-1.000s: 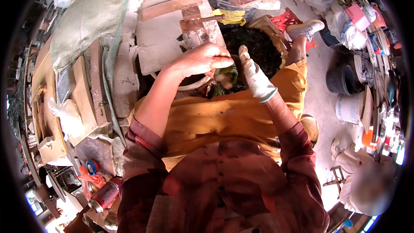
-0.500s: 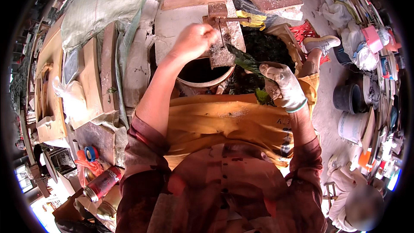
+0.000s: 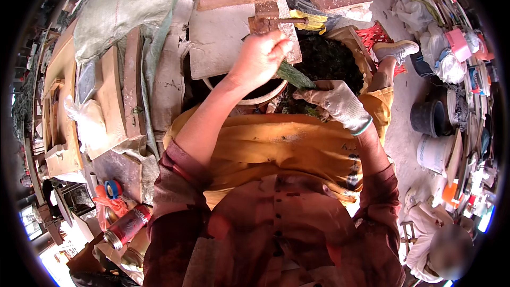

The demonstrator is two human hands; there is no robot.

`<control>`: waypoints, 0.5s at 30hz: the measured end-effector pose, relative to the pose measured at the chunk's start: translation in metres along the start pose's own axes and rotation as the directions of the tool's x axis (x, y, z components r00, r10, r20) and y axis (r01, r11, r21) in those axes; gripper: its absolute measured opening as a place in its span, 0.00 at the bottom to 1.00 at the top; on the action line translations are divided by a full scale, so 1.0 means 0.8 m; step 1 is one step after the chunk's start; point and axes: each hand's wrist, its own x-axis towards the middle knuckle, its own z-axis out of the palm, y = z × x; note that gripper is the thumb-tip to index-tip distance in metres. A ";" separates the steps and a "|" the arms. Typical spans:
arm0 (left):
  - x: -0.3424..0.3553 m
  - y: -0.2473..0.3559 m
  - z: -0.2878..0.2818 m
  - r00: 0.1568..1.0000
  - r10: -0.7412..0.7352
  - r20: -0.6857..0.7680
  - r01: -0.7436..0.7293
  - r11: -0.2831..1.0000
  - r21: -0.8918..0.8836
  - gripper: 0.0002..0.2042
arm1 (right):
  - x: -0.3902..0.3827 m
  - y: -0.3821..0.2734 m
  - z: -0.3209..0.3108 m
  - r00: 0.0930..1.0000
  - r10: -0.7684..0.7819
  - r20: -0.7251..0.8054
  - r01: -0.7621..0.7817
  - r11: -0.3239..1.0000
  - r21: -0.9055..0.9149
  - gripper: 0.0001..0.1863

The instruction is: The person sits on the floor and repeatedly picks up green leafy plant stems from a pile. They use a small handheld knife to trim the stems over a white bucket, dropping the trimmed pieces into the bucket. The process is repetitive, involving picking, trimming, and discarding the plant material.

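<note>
A dark green leafy strip (image 3: pixel 297 76) slants just right of a round bucket's rim (image 3: pixel 260 100), between a person's two hands. It could tear or slip loose, probably if the hands pull unevenly; the bare left knuckles might also scrape the rusty-brown fixture (image 3: pixel 266 9) beyond the bucket if they rise. The left hand (image 3: pixel 261 57) arches over the bucket, fingers curled and pressed together; whether they pinch the strip's upper end cannot be told. The gloved right hand (image 3: pixel 340 103), right of the bucket, points inward, fingers closed around the strip's lower end
</note>
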 end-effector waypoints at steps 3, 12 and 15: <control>0.003 0.011 -0.010 0.998 -0.024 -0.061 0.018 0.996 -0.087 0.05 | -0.004 -0.006 -0.014 0.997 -0.070 0.018 0.071 0.994 -0.088 0.13; -0.024 0.057 0.023 0.643 -0.224 0.732 0.473 0.868 -0.150 0.08 | 0.006 0.003 -0.062 0.893 -0.450 -0.024 0.417 0.804 0.423 0.24; -0.024 0.030 0.030 0.844 0.000 0.536 0.206 0.924 -0.323 0.08 | 0.022 0.041 -0.029 0.896 -0.444 0.007 0.431 0.875 0.221 0.26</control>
